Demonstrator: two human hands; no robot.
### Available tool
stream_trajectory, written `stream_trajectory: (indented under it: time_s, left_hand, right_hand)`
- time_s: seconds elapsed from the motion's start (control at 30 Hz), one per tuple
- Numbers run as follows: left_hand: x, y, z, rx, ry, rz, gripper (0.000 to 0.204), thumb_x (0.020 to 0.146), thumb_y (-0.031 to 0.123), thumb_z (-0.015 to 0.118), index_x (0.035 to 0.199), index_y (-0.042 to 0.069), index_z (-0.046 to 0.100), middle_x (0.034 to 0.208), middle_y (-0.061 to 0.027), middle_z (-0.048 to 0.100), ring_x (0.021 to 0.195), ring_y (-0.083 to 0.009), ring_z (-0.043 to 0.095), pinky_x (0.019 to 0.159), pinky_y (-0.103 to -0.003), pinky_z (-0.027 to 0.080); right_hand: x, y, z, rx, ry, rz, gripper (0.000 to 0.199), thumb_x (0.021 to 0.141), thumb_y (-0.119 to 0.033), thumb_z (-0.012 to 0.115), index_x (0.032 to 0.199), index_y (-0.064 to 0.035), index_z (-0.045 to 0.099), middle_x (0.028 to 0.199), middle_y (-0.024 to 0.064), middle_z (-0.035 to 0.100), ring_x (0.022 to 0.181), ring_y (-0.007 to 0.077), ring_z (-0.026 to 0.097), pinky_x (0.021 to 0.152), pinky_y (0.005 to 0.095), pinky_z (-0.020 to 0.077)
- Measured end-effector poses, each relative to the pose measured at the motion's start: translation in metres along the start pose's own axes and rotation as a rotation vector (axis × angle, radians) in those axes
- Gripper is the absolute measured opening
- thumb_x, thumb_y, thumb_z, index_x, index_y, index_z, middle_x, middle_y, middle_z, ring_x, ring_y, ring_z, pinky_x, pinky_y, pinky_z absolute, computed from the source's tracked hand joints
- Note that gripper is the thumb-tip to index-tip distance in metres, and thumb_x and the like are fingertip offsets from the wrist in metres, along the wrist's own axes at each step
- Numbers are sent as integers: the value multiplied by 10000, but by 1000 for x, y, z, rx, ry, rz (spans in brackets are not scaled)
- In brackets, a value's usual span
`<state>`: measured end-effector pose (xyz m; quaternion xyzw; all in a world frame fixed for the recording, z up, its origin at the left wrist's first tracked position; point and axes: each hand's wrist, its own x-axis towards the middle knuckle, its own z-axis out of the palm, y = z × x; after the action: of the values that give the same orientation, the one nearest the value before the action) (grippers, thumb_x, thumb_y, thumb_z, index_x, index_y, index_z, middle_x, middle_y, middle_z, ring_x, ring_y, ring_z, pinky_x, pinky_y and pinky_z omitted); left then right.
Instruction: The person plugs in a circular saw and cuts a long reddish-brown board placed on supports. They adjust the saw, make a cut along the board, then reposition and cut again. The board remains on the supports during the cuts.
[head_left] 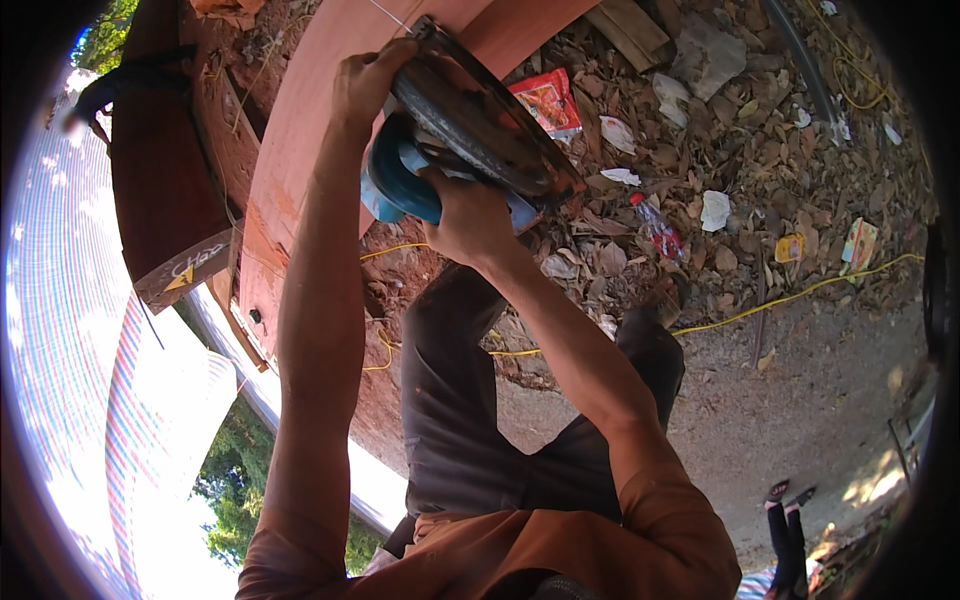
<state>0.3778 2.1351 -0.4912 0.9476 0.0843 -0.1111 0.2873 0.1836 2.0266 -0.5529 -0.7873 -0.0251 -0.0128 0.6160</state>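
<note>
A power tool that looks like a hand-held circular saw (470,120) is tilted on its side in front of me, with a dark round guard, a worn flat base and a teal body (395,175). My right hand (468,212) is closed round its teal handle part. At the far end, my left hand (365,85) is closed on the upper edge of the guard and base. Under and beside the saw lies a reddish-brown board (300,160). A thin pale line (390,14) runs up from the tool's far end. The blade cannot be made out.
A yellow cord (800,296) crosses the ground by my feet. Dry leaves, a red packet (548,104), a plastic bottle (657,226) and scraps lie to the right. Another person (105,100) is at the far left; another's legs (787,535) show at lower right.
</note>
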Motion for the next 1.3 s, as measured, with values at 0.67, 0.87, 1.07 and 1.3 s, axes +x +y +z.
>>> stream_trajectory:
  time_s: [0.67,0.87,1.07,1.3]
  left_hand:
    - [3,-1,-1,18,-2,3,645,809,547,735,878,-93,764,780,-174,728,786,-230,706,771,-373,531]
    - [7,-4,-1,30,-2,23,644,808,552,731,882,-87,764,786,-182,732,791,-254,710,781,-378,532]
    - [7,-2,-3,38,-6,5,643,805,548,734,882,-90,763,795,-178,735,797,-254,708,780,-377,531]
    - [5,2,-4,22,1,-10,627,808,523,740,898,-97,765,792,-162,733,787,-233,698,773,-373,532]
  right_hand:
    - [3,1,-1,23,25,-9,390,796,-138,743,1182,-157,694,856,149,745,797,358,743,730,460,609]
    - [5,1,-1,18,43,-27,374,801,-141,740,1172,-158,694,859,148,745,801,361,742,731,463,607]
    - [6,1,-1,25,11,-8,382,796,-133,738,1175,-153,694,857,147,745,805,361,741,738,462,606]
    - [8,1,2,20,15,-13,388,793,-125,732,1179,-147,693,848,145,746,784,349,745,721,453,608]
